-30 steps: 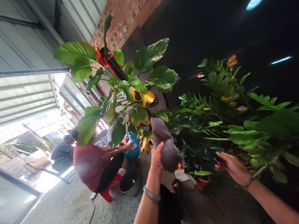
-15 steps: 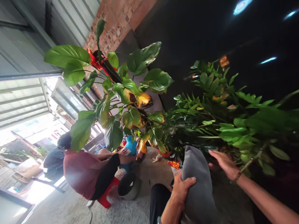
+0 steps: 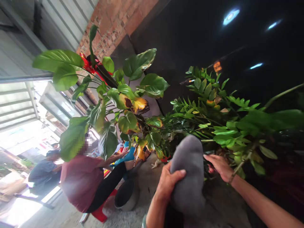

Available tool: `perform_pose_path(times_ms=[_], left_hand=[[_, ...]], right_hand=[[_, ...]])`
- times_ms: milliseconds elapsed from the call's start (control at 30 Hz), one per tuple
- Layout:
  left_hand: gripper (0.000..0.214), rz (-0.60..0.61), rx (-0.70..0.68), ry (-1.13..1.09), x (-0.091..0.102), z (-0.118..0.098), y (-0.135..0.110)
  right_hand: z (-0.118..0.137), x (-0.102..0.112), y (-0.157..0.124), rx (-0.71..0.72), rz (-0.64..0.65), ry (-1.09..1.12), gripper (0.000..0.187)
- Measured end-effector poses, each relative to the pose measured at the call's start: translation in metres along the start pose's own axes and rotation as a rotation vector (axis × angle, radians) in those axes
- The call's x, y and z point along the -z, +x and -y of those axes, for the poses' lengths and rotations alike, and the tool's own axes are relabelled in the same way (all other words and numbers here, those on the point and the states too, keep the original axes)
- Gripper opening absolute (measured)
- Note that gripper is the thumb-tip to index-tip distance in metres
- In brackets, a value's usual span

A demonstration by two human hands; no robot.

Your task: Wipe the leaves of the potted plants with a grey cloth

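My left hand [image 3: 167, 182] grips a long grey fabric piece [image 3: 188, 177] with a rounded top end, its thumb lying across the front and the other fingers behind, out of sight. The piece stands upright before me, and its soft, fuzzy lower end is blurred. What exactly it is, I cannot tell. Close to its right edge is my right hand [image 3: 219, 166], index finger stretched toward the cloth and the lower fingers partly bent. Nothing shows in that hand; whether a fingertip touches the edge is unclear.
Leafy potted plants [image 3: 133, 95] with some yellowed leaves spread ahead, more greenery [image 3: 228, 133] reaching over on the right. At left a person in a dark red shirt [image 3: 80, 180] sits on a red stool [image 3: 101, 215] beside a dark bucket [image 3: 125, 194]. Another person [image 3: 45, 174] is farther back.
The grey fabric piece has moved left and up, its rounded end now facing me. My right hand has shifted left toward its edge, fingers more bent. The view has turned slightly.
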State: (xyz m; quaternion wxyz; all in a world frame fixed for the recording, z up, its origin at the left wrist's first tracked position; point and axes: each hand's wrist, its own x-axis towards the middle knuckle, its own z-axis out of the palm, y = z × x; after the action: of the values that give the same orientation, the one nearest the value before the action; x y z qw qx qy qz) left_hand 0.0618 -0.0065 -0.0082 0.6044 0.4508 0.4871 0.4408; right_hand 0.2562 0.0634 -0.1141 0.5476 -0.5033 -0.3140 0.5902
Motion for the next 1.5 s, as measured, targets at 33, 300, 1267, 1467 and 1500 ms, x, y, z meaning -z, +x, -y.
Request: perform_pose_path(times_ms=[33,300,1267,1467,1500], left_hand=[[0.052,-0.043,-0.058,-0.043,-0.001,-0.009,0.005],[0.043,-0.072,0.065,0.104,-0.014,0.020,0.021],[0.044,-0.086,0.014,0.024,-0.010,-0.003,0.062],[0.050,0.158,0.078,0.033,-0.002,-0.001,0.037],[0.051,0.122,0.021,-0.016,-0.001,-0.013,0.040]], right_hand=[[-0.001,0.000,0.001,-0.006,-0.005,0.010,0.030],[0.001,0.003,0.000,-0.045,0.031,0.103,0.020],[0.008,0.003,-0.004,-0.093,0.084,0.198,0.016],[0.000,0.011,0.001,-0.105,0.085,0.176,0.012],[0.000,0.012,0.001,-0.102,0.088,0.172,0.012]])
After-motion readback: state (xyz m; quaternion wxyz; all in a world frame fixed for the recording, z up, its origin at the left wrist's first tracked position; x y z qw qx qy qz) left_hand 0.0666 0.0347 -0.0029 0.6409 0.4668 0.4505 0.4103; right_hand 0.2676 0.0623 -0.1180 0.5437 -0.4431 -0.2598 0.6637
